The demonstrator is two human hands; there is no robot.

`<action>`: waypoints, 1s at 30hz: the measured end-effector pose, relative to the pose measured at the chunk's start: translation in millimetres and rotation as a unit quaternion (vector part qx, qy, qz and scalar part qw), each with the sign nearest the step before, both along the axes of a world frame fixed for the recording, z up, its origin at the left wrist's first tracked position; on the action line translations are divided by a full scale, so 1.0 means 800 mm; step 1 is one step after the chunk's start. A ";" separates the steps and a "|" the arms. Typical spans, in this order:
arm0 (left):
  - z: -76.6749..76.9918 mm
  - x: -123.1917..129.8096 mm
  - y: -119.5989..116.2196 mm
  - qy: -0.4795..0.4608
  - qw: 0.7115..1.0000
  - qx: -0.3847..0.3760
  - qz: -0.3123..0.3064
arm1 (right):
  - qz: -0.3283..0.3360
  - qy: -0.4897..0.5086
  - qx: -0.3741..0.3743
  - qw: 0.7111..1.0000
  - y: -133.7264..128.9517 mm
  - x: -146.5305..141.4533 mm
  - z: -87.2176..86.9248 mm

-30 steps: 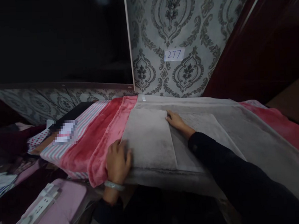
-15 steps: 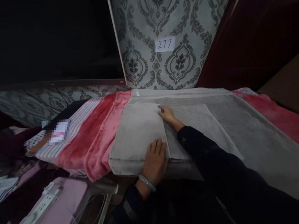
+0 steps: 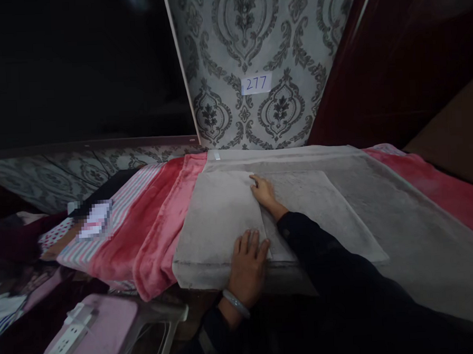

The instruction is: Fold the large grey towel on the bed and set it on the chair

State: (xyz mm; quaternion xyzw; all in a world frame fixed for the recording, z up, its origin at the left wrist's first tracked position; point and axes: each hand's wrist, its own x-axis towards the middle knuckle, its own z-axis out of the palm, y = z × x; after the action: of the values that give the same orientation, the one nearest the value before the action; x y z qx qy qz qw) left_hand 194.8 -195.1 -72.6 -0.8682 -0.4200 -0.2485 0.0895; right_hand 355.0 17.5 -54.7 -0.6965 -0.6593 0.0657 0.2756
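A grey plush blanket [image 3: 218, 215] lies partly folded, its left part doubled over into a flat panel above a wider grey layer [image 3: 313, 204]. My left hand [image 3: 249, 263], with a bangle at its wrist, rests palm down by the near edge of that panel, fingers spread. Beyond it, my right hand [image 3: 264, 192] touches the far right corner of the panel. Its thumb and index finger are apart; the other fingers are mostly hidden. The right forearm covers part of the grey layer.
Red and pink plush cloth [image 3: 144, 224] and striped fabric [image 3: 115, 215] lie left. A dark screen [image 3: 76, 69] stands behind. Paper marked 277 [image 3: 256, 84] is on the patterned wall. A white power strip [image 3: 66, 339] sits on a pink surface [image 3: 109, 316] at lower left.
The whole scene sits slightly lower as the camera tilts up. My left fingers have spread a little wider. Both hands remain at the same parts of the blanket.
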 end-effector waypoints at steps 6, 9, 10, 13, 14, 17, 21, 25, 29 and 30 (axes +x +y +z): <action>0.024 -0.017 0.000 -0.021 0.996 -0.063 -0.062 | -0.015 -0.025 0.007 1.000 -0.007 -0.005 0.005; 0.043 -0.029 0.018 -0.052 0.996 -0.072 -0.019 | -0.017 -0.043 0.017 0.999 -0.012 -0.013 0.018; 0.046 -0.031 0.025 -0.051 0.996 -0.066 0.013 | -0.004 -0.059 0.023 0.998 -0.015 -0.018 0.022; 0.039 -0.027 0.035 -0.004 0.996 -0.060 0.070 | 0.079 -0.131 0.019 0.988 -0.023 -0.034 0.025; 0.033 -0.024 0.035 0.014 0.995 -0.062 0.075 | 0.107 -0.151 0.002 0.983 -0.025 -0.039 0.023; 0.014 -0.017 0.030 0.045 0.994 -0.063 0.079 | 0.135 -0.170 -0.059 0.974 -0.030 -0.044 0.013; 0.004 -0.017 0.024 0.054 0.994 -0.049 0.075 | 0.129 -0.177 -0.073 0.973 -0.029 -0.040 0.005; 0.005 -0.020 0.024 0.054 0.996 -0.041 0.063 | 0.130 -0.184 -0.068 0.972 -0.027 -0.039 0.006; 0.002 -0.019 0.015 0.044 0.997 -0.035 0.047 | 0.130 -0.183 -0.064 0.972 -0.030 -0.041 0.008; 0.001 -0.019 0.010 0.041 0.998 -0.033 0.043 | 0.131 -0.182 -0.065 0.973 -0.031 -0.041 0.008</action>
State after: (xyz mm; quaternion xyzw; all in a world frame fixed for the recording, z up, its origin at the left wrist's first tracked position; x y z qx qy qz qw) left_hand 179.3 -186.8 -71.6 -0.8614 -0.4609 -0.1944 0.0886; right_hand 321.9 -7.3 -48.1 -0.6211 -0.7779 0.0162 0.0946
